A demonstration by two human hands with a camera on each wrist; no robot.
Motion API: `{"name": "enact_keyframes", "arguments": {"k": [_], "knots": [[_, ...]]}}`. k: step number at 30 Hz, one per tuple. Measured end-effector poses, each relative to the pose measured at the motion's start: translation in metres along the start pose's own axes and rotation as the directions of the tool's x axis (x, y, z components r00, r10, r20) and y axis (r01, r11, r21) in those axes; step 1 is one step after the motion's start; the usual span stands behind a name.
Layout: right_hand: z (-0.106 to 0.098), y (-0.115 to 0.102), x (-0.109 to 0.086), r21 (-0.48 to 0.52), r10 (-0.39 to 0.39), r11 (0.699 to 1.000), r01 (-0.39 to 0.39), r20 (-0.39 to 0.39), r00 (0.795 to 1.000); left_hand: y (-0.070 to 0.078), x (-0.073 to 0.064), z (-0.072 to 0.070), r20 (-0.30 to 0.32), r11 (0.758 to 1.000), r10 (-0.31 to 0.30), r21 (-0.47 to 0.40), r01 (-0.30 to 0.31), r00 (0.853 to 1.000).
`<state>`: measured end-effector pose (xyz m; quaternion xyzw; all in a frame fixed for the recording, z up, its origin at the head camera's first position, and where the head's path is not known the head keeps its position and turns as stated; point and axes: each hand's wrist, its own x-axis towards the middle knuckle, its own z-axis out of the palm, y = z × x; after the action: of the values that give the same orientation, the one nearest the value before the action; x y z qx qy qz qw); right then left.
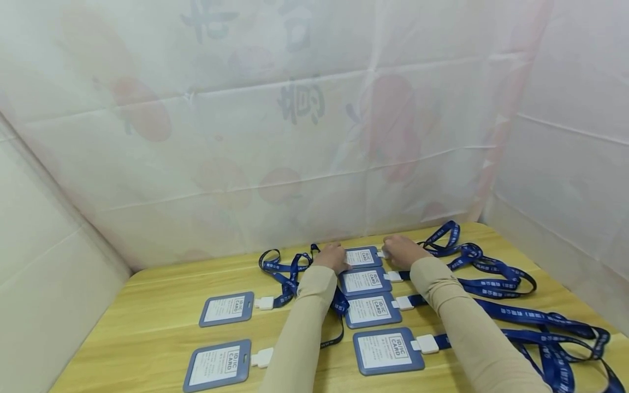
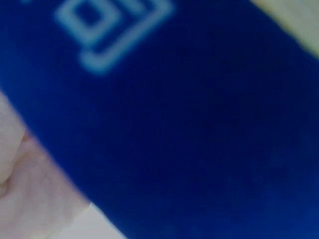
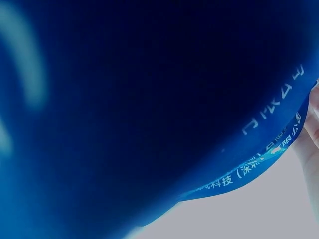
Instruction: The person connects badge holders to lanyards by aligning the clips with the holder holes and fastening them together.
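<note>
At the back of the table, my left hand holds the left edge of a blue-framed ID card holder. On its other side my right hand pinches the white lanyard clip, which the fingers partly cover. Three more card holders line up in front of it, the nearest being a card holder set slightly apart. A blue lanyard strap fills most of the left wrist view and hides the fingertips. In the right wrist view, another strap runs up to the fingers.
Two card holders lie at the left, a farther card holder and a nearer card holder. Looped blue lanyards spread over the right side of the wooden table. White printed cloth hangs behind.
</note>
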<state>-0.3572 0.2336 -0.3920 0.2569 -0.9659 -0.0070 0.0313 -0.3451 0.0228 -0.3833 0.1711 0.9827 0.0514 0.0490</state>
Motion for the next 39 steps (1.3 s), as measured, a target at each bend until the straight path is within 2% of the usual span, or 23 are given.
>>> {"name": "enact_keyframes", "arguments": {"k": [7,39], "knots": [[-0.0005,-0.0009,0.0006,-0.005,0.02,1.0,-0.02,0.03,0.999,0.0004,-0.0021,-0.0008,-0.011,1.0,0.001,0.0,-0.001,1.0],[-0.0034,-0.0013,-0.0033,0.004,-0.005,1.0,0.005,0.001,1.0,0.0024,-0.0023,0.0,-0.006,1.0,-0.007,0.023,0.007,1.0]]}}
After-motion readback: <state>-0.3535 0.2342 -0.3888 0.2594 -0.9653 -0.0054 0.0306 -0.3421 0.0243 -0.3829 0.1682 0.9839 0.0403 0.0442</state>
